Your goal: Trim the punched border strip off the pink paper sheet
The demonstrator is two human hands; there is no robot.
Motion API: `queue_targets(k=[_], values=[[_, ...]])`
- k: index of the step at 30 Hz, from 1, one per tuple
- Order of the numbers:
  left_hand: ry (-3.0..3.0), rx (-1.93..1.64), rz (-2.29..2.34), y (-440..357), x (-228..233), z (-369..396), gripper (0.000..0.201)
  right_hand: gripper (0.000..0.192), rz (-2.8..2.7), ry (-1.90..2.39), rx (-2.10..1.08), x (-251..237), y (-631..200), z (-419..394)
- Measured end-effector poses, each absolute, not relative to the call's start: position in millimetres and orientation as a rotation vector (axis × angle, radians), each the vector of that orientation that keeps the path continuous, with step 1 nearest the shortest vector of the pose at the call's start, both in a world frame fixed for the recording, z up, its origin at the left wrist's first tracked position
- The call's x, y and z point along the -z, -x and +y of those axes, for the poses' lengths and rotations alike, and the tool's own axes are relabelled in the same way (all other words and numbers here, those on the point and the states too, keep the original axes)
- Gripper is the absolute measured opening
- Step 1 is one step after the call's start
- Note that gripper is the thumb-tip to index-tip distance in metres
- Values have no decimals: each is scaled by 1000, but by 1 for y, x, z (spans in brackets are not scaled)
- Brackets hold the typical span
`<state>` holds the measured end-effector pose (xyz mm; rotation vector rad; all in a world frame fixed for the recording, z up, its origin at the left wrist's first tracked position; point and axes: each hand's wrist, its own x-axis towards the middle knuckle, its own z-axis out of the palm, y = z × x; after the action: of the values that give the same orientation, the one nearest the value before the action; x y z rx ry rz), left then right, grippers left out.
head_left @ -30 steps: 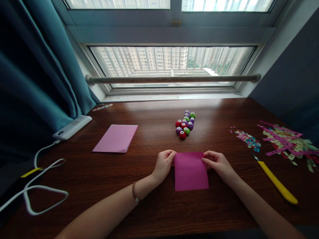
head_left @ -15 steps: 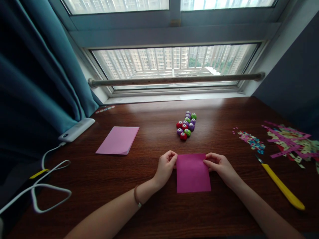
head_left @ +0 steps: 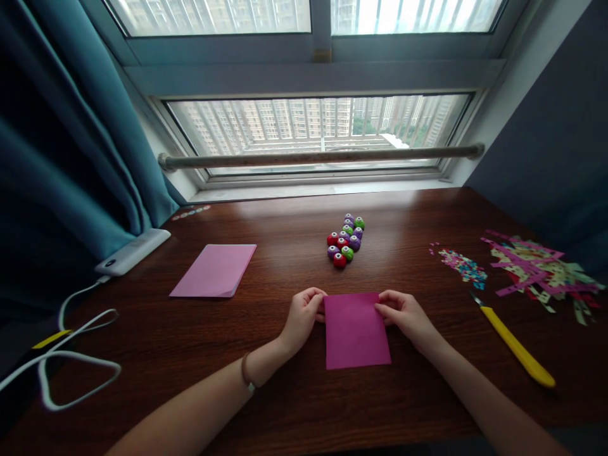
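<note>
A square sheet of magenta paper (head_left: pixel 357 332) is held by its two upper corners in front of me. My left hand (head_left: pixel 304 315) pinches the upper left corner between thumb and fingers. At the upper right edge, my right hand (head_left: pixel 403 315) grips the sheet the same way, thumb on top. Both hands are closed, and some fingertips are hidden behind the paper. Beyond the sheet stands a cluster of red, purple and green beads (head_left: pixel 346 239). A stack of light pink paper (head_left: pixel 215 271) lies to the left of my left hand.
On the right are a yellow-handled craft knife (head_left: pixel 515 345), tiny coloured pieces (head_left: pixel 463 267) and a heap of paper strips (head_left: pixel 536 266). A white power strip (head_left: pixel 135 252) with a looping white cable (head_left: pixel 80 361) lies left. A metal bar (head_left: pixel 323 157) crosses the window behind the wooden table (head_left: pixel 280 418).
The view has shifted slightly, so everything sits a little further left. Both hands keep their hold on the magenta paper, with no clear movement over the table.
</note>
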<state>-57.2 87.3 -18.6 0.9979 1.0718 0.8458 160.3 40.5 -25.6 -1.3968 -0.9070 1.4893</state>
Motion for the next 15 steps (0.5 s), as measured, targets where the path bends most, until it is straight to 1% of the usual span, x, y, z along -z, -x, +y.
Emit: queue_targets(k=[3, 7, 15], values=[[-989, -851, 1066, 58, 18, 88, 19, 43, -873, 1395, -1501, 24, -160, 40], [-1023, -847, 1053, 58, 13, 87, 27, 44, -863, 1397, -1476, 24, -159, 40], [-1103, -837, 1052, 58, 12, 86, 21, 44, -869, 1425, -1421, 26, -162, 41]])
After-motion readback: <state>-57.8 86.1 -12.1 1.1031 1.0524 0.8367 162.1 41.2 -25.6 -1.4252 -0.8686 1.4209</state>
